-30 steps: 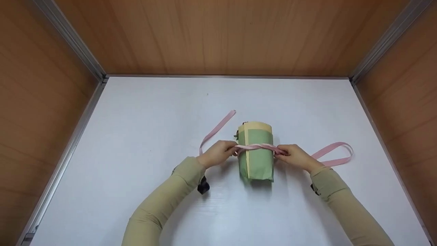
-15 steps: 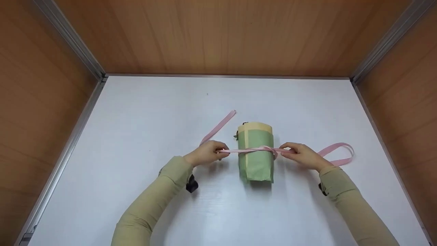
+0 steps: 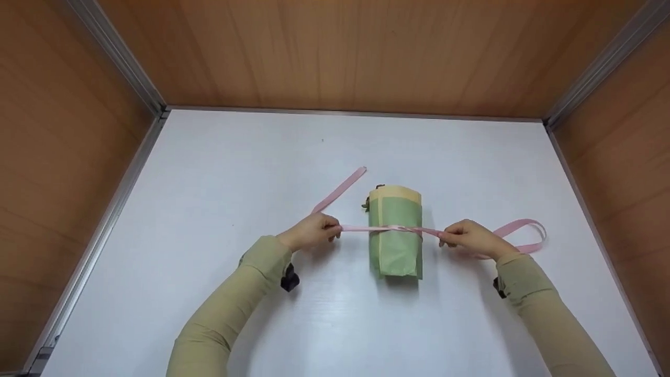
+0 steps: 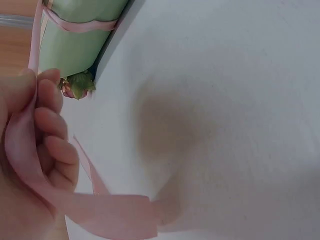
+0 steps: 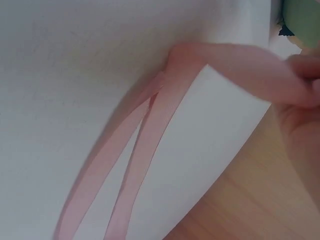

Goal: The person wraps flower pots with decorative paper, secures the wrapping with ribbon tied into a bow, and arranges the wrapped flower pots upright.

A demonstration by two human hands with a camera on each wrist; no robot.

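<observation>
A bouquet wrapped in green and cream paper [image 3: 400, 251] lies on the white table, with a pink ribbon [image 3: 361, 228] around its middle, crossed on top. My left hand [image 3: 312, 232] pinches one ribbon end left of the bundle; in the left wrist view the ribbon [image 4: 30, 150] runs through the curled fingers and trails below. To the right, my right hand [image 3: 471, 236] pinches the other end, and both stretches look taut. The right wrist view has that ribbon [image 5: 235, 67] leaving the fingers. A flower head [image 4: 77, 86] with green leaves peeks from the wrap.
One loose ribbon tail [image 3: 340, 189] lies on the white table [image 3: 251, 157] behind my left hand. On the right, a ribbon loop [image 3: 528, 224] rests beyond my right wrist. Wooden panels [image 3: 345, 57] with metal edging enclose the back and both sides.
Both hands have moved apart, left hand leftward and right hand rightward. The twisted ribbon between them has drawn straight and the crossing has tightened onto the bouquet's top.
</observation>
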